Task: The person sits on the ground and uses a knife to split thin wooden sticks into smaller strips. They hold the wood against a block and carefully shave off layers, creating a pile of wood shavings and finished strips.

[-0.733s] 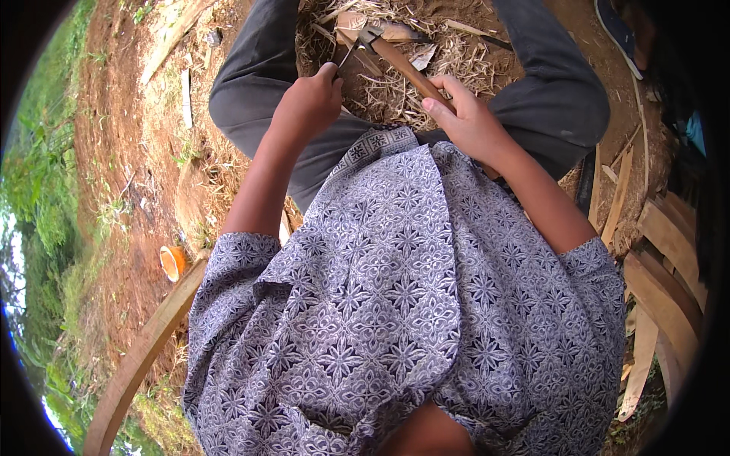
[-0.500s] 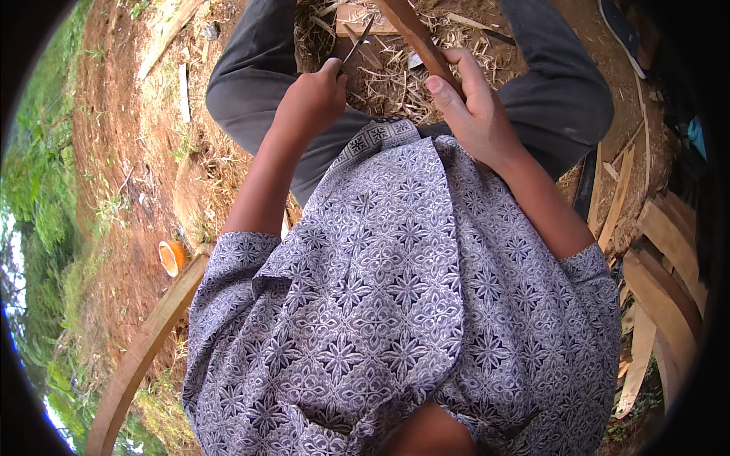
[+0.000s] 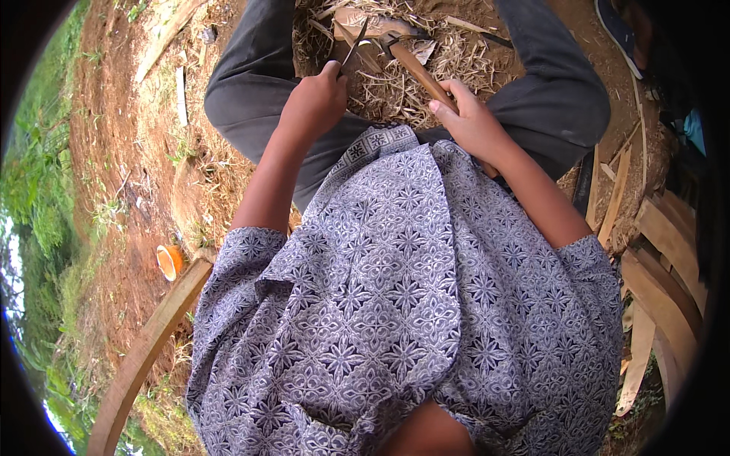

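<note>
My left hand (image 3: 315, 99) is closed around a thin dark sliver of wood or bamboo (image 3: 353, 47) that sticks up and away from me. My right hand (image 3: 471, 121) grips the wooden handle (image 3: 418, 70) of a chopping knife, whose metal blade (image 3: 380, 42) lies near the sliver's tip. Both meet over a pale wooden block (image 3: 363, 19) on a heap of dry shavings (image 3: 426, 53) between my knees. My patterned shirt fills the lower half of the view.
An orange cup (image 3: 169, 261) stands on the bare reddish soil at the left, by a curved wooden plank (image 3: 144, 349). Several wooden slats (image 3: 661, 251) are stacked at the right. Grass (image 3: 46, 190) borders the far left. A sandal (image 3: 620, 30) lies top right.
The right hand has brought the knife down and leftward, so its blade now lies by the sliver; half a second ago the handle was raised. The left hand stayed nearly still.
</note>
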`<state>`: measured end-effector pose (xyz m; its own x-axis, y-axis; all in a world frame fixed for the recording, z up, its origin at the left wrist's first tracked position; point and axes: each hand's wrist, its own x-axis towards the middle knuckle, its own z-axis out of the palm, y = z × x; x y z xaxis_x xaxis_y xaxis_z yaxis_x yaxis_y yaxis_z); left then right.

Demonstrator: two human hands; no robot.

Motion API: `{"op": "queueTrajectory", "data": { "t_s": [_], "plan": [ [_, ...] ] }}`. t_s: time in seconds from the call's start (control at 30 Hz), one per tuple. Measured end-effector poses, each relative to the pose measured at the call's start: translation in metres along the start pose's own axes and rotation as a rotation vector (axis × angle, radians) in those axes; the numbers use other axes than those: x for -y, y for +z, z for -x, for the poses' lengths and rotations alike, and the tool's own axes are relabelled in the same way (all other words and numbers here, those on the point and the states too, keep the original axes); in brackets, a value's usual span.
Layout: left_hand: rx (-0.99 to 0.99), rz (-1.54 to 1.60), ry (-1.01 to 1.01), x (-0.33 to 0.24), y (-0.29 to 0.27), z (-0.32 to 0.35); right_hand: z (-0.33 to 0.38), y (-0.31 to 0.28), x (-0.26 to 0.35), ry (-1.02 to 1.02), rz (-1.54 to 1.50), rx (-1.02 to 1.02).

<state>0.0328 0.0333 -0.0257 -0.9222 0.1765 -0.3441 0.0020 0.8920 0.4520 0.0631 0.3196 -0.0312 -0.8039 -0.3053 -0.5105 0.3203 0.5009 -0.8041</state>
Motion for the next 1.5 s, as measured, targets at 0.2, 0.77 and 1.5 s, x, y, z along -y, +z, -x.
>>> {"op": "queueTrajectory", "data": {
  "t_s": [0.2, 0.77, 1.5],
  "plan": [
    [0.017, -0.014, 0.01, -0.004, 0.003, 0.004, 0.024, -0.007, 0.054, -0.126, -0.239, -0.123],
    [0.042, -0.064, -0.013, -0.01, 0.002, 0.006, 0.016, -0.01, 0.049, -0.133, -0.114, -0.109],
    [0.065, 0.623, 0.173, -0.067, 0.056, 0.018, -0.041, 0.028, -0.018, -0.275, 0.093, -0.4]
  ]
}}
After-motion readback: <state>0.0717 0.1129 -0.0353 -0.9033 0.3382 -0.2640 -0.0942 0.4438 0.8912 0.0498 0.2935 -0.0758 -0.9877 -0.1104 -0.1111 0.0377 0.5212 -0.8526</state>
